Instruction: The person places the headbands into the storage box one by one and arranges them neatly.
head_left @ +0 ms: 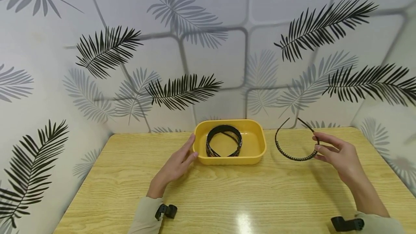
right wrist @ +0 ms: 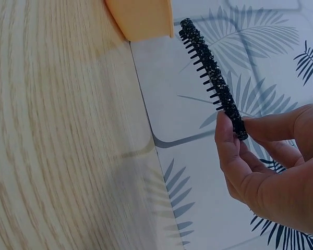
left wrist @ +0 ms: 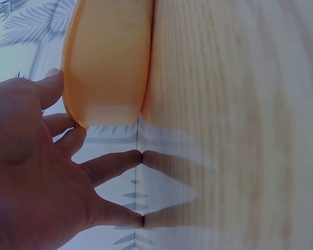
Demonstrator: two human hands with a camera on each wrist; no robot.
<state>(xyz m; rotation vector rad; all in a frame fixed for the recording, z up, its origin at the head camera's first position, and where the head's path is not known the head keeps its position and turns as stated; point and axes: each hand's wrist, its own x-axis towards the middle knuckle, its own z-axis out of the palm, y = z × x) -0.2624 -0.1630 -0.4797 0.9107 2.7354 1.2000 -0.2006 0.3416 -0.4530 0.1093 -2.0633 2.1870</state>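
A thin black headband (head_left: 295, 159) with comb teeth along its inner side is pinched by my right hand (head_left: 339, 156), raised over the table to the right of a yellow tray (head_left: 227, 160). Up close in the right wrist view, the headband (right wrist: 214, 73) has a dark, glittery outer face. Inside the tray, left of its middle, more black toothed headbands (head_left: 210, 151) lie nested together. My left hand (head_left: 177, 163) touches the tray's left end with its fingers extended. In the left wrist view, thumb and fingers meet the tray's rim while two other fingertips rest on the table.
The light wood table (head_left: 208, 198) runs back to a wall (head_left: 211, 57) covered in leaf-patterned paper. The tray stands close to that wall. Black camera mounts (head_left: 165, 211) are strapped on both wrists.
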